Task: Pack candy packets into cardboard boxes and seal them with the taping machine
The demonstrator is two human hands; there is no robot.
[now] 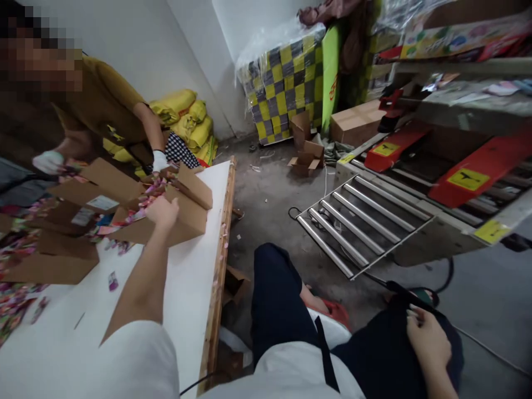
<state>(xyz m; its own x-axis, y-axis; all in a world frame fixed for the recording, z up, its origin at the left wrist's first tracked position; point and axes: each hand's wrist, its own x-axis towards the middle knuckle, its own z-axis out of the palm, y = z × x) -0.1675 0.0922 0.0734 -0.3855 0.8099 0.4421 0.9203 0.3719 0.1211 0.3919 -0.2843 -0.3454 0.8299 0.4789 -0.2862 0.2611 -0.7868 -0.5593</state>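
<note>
My left hand (161,212) is stretched over the white table (183,280) and closed on the near edge of an open cardboard box (189,221). The fingertips are hidden at the box's rim. Small wrapped sweets in pink and other colours (143,200) fill the box up to its flaps. My right hand (428,338) rests on my dark-clad thigh, its fingers loosely bent and apart, with nothing visible in them. One loose sweet packet (113,281) lies on the tabletop. Another cardboard box (62,257) stands farther left, beside heaped sweets (19,302).
Across the table, a co-worker's gloved hands (159,160) reach to the boxes. A roller conveyor (353,227) with red guides (469,172) stands at the right. Yellow sacks (193,130), a wrapped checkered stack (286,88) and a small open carton (306,159) sit behind.
</note>
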